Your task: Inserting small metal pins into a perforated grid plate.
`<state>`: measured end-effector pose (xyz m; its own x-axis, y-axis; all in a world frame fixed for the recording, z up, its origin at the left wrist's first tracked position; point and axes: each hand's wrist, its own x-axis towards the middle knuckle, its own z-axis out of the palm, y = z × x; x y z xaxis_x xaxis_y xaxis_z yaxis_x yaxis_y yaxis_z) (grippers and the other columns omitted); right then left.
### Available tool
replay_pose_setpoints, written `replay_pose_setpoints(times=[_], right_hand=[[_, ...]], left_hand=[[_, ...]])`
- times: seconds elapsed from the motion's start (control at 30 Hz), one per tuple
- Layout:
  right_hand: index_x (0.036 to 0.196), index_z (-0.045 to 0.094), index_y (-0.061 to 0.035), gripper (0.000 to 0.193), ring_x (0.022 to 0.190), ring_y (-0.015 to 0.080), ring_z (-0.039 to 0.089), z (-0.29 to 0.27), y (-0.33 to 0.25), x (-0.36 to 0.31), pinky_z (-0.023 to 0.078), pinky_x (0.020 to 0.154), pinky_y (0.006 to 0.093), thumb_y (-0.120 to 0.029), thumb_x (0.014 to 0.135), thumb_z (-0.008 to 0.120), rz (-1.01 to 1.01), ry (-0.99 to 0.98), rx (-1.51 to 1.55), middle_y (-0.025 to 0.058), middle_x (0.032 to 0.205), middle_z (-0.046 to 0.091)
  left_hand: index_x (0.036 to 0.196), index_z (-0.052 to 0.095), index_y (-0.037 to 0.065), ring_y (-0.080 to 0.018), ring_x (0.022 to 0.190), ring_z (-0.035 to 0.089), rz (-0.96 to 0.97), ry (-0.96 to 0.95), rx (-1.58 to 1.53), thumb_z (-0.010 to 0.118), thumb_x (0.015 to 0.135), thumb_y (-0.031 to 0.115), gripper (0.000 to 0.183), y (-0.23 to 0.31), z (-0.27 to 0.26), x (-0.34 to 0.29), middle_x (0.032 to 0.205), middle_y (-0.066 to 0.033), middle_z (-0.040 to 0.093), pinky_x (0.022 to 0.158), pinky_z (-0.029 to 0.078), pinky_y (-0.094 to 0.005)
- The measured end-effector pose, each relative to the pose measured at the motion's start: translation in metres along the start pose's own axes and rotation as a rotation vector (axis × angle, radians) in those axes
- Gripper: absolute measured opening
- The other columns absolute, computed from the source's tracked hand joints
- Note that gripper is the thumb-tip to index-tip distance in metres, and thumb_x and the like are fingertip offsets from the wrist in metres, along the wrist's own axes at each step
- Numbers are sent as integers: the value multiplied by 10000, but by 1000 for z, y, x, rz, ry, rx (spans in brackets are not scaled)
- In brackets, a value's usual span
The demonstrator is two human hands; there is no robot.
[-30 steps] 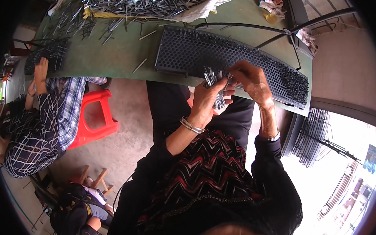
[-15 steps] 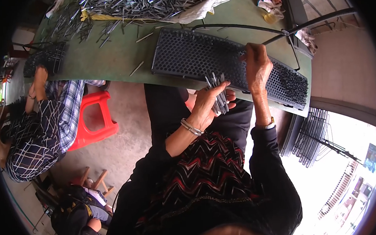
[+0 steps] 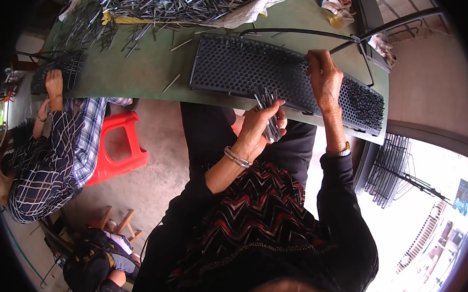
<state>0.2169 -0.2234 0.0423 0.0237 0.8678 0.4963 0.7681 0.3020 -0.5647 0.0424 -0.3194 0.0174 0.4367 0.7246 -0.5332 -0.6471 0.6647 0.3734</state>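
Note:
A bundle of thin metal rods [image 3: 268, 113] is clasped in my left hand [image 3: 255, 127], which is held just off the table's near edge. My right hand [image 3: 325, 82] is over the right half of a long black perforated tray [image 3: 241, 62], its fingers bent together in a pinch. Whatever those fingertips hold is too small or hidden to make out. Many holes toward the tray's right end are filled with dark upright pieces [image 3: 365, 106]; rows of bare holes show on the left part.
A heap of loose rods [image 3: 170, 5] lies on a sack at the back of the green table [image 3: 121, 72]. A black metal bar frame [image 3: 354, 39] reaches over the tray. At left, another person [image 3: 53, 83] works at a similar tray, beside a red stool [image 3: 121, 145]. Someone else sits lower left.
My right hand has shifted slightly to the right over the tray. The left hand with the rods has barely moved. The co-worker's hand at left has changed its pose.

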Motion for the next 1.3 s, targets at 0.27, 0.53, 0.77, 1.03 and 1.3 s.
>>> replay_pose_setpoints(times=[0.27, 0.53, 0.77, 1.03, 1.3], right_hand=[[965, 670, -86, 153, 728, 207, 616, -1, -10, -3, 489, 637, 308, -76, 813, 680, -150, -44, -88, 59, 862, 588], [965, 695, -134, 153, 748, 234, 622, 0, -15, -9, 494, 659, 331, -132, 812, 694, -90, -39, -188, 56, 893, 588], [1026, 691, -140, 207, 752, 247, 627, 4, -6, -11, 493, 669, 341, -212, 832, 679, 2, -42, -259, 71, 895, 602], [998, 649, 2, 227, 737, 135, 612, -32, -47, -29, 480, 658, 270, -163, 844, 672, 387, -655, 413, 87, 809, 644], [929, 624, 5, 111, 657, 81, 555, -33, -37, -32, 447, 595, 230, -87, 875, 590, 493, -326, 441, 54, 763, 635]], left_hand=[[1086, 567, 10, -103, 612, 514, 27, -5, 22, 601, 916, 212, 266, 2, 7, -1, 757, -39, 564, 514, 499, -291], [858, 590, 60, -111, 572, 564, 87, 12, 16, 665, 869, 220, 177, 1, 10, -3, 738, -73, 643, 469, 464, -254], [895, 594, 59, -111, 589, 580, 75, 25, 32, 671, 863, 204, 167, 0, 11, -3, 784, -85, 674, 470, 467, -246], [981, 601, 45, -125, 630, 622, 82, 64, 102, 688, 849, 207, 227, 6, 14, -10, 864, -116, 696, 499, 481, -239], [970, 598, 55, -153, 664, 642, 41, 107, 63, 699, 843, 230, 238, 6, 19, -7, 859, -115, 688, 526, 534, -285]])
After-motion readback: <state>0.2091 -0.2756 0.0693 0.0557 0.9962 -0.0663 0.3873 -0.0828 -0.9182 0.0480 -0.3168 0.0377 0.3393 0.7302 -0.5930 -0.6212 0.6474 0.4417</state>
